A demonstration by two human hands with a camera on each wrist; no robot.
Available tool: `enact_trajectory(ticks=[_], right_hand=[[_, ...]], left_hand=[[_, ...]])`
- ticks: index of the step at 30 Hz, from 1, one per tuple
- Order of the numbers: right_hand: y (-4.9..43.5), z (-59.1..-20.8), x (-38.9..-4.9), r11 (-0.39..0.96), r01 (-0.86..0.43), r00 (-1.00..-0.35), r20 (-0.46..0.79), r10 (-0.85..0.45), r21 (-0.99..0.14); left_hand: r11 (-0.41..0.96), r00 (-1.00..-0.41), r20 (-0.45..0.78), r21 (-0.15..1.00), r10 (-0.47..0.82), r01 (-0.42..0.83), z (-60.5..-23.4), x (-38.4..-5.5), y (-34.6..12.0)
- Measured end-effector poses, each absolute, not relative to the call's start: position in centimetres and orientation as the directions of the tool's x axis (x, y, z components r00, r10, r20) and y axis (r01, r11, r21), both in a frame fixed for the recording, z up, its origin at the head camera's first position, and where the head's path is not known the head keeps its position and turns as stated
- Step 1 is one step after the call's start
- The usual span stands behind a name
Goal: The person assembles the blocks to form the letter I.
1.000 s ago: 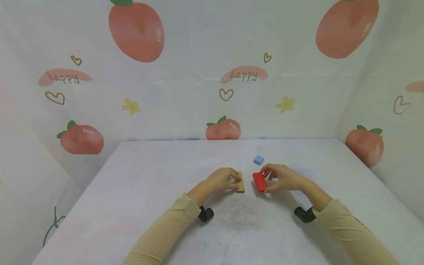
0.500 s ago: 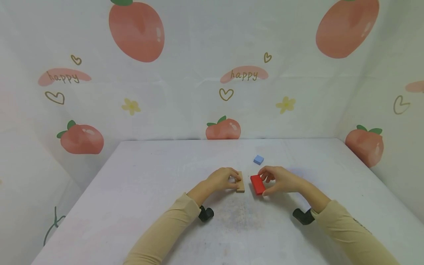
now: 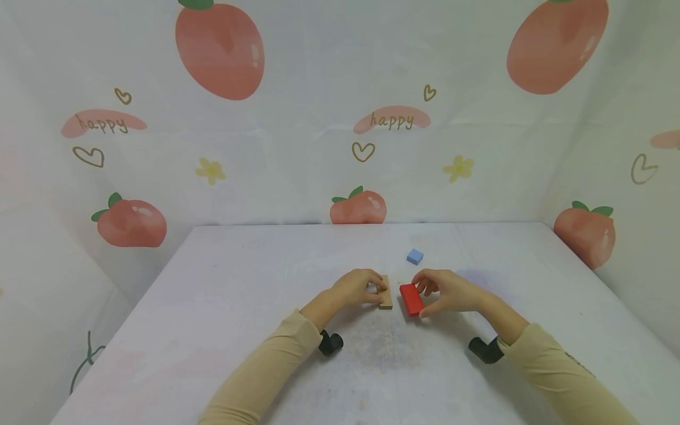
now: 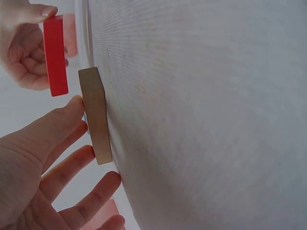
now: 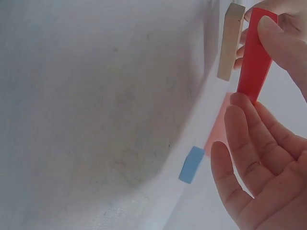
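Observation:
A plain wooden block (image 3: 387,298) lies on the white table, and my left hand (image 3: 355,288) holds it at its ends between thumb and fingers. Just to its right, my right hand (image 3: 448,291) pinches a red block (image 3: 411,300) lengthwise, thumb on the near end and fingertips on the far end. The left wrist view shows the red block (image 4: 56,56) raised off the table, apart from the wooden block (image 4: 97,120). In the right wrist view the thumb presses one end of the red block (image 5: 256,60), and some fingers stay off it.
A small blue block (image 3: 415,256) sits on the table beyond the red one. The white table (image 3: 265,265) reaches back to a printed cloth (image 3: 297,106) with peach pictures. A green cord (image 3: 87,360) hangs at the left.
My right hand has brought the red block a little nearer to me and slightly left, towards the wooden block. My left hand and the wooden block have stayed put.

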State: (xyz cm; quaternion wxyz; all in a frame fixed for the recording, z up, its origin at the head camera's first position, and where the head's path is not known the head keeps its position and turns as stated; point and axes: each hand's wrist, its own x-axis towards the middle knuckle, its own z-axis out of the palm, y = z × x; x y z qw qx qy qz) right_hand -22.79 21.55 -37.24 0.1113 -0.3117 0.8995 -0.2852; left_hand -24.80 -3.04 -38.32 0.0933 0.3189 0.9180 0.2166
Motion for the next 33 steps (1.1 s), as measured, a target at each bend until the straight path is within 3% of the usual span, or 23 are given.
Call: enact_trajectory(ticks=[33], right_hand=[[20.4, -37.2, -22.0, 0.630, -0.480, -0.758, -0.073, -0.648, -0.611]], left_hand=[[0.691, -0.768, -0.006, 0.443, 0.640, 0.571, -38.4, -24.9, -3.0]])
